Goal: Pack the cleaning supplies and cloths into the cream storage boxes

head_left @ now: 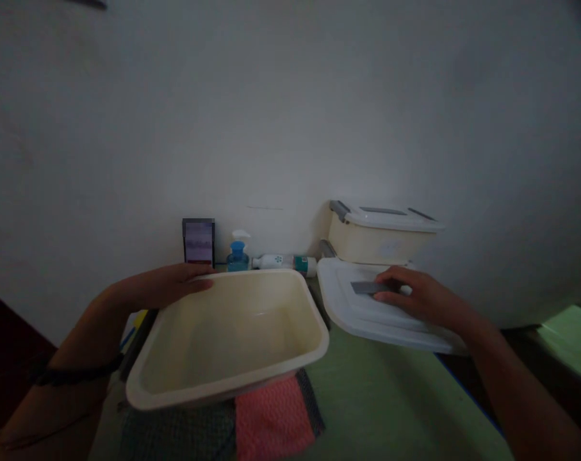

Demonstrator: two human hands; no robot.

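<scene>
An open cream storage box stands in front of me, its inside bare and its rim tilted toward me. My left hand is closed over the far left part of its rim. To the right is a white lid with a grey handle strip. My right hand pinches that handle, fingers and thumb curled around it. Under the near side of the box lies a red cloth with a dark edge, beside a dark green cloth.
Behind the lid, a smaller lidded box stands against the wall. Along the wall are a phone-like screen, a blue pump bottle and a white bottle lying on its side. The green tabletop ends at a blue edge on the right.
</scene>
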